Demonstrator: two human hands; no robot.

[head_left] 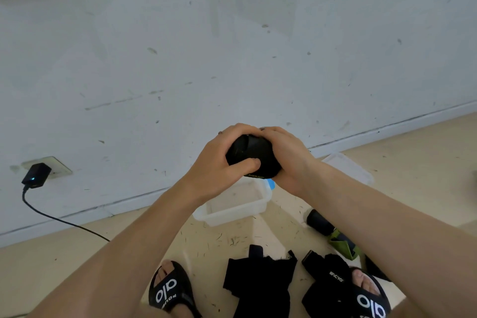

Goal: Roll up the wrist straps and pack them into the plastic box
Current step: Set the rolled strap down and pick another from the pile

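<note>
Both hands hold a black wrist strap (251,156) rolled into a thick bundle, raised in front of me above the floor. My left hand (219,162) wraps it from the left with the thumb across its front. My right hand (286,160) cups it from the right and over the top. Below the hands, the clear plastic box (233,210) stands open on the floor. A flat black strap (258,283) lies between my feet, another black strap (327,281) lies beside my right foot, and a rolled black and green strap (333,233) lies further right.
A white wall with a socket and a plugged-in black charger (36,174) rises behind; its cable (62,219) trails over the beige floor. The box's clear lid (348,166) lies behind my right forearm. My feet wear black slides (170,289).
</note>
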